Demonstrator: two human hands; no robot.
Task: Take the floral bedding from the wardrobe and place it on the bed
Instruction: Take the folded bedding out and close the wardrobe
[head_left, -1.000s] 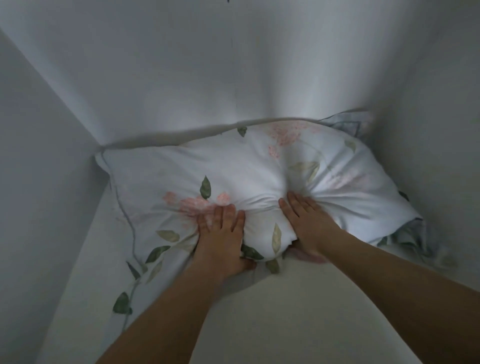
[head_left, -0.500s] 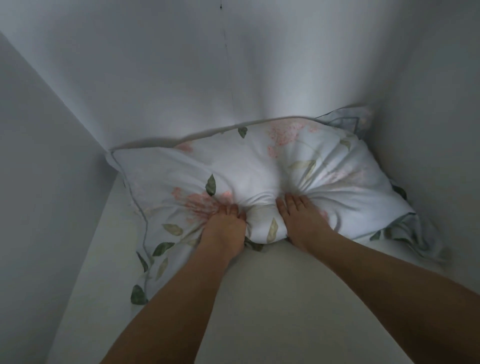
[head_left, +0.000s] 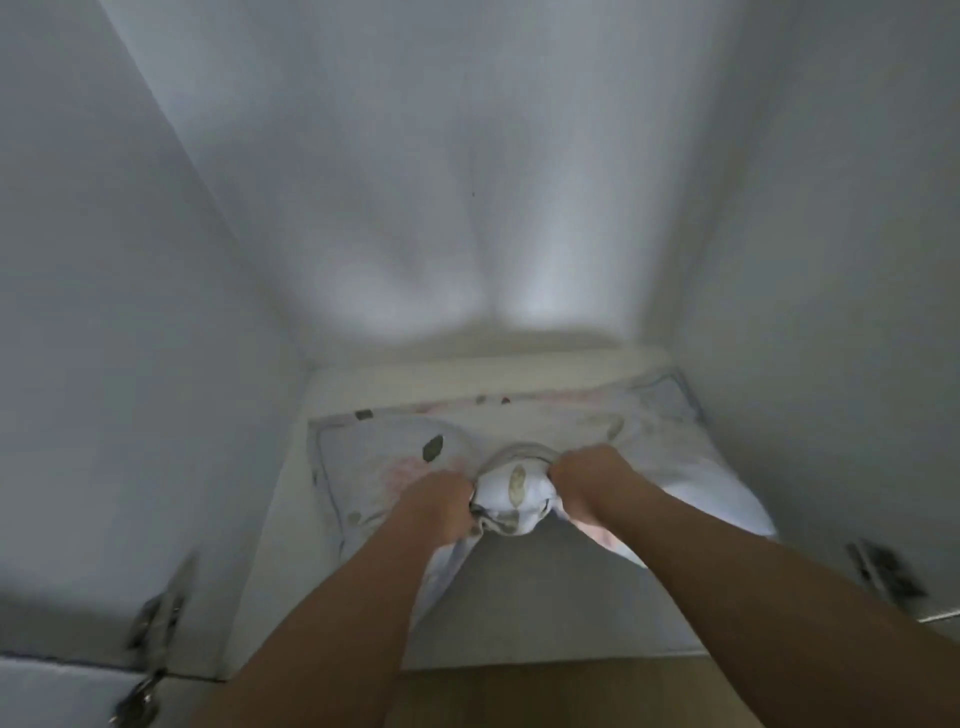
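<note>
The floral bedding, white with pink flowers and green leaves, lies on the white wardrobe shelf. Its near edge is bunched into a knot between my two hands. My left hand grips the bunched fabric on the left, fingers curled into it. My right hand grips the same bunch on the right. A loose flap of the bedding hangs over the shelf front below my left hand. The frame is blurred by motion.
White wardrobe walls close in on the left, back and right. Metal hinges show at the lower left and right. A wooden strip runs below the shelf front.
The bedding has slid toward the shelf front, leaving a bare strip of shelf behind it. Both hands have closed tighter on the bunched edge. The view has pulled back from the wardrobe.
</note>
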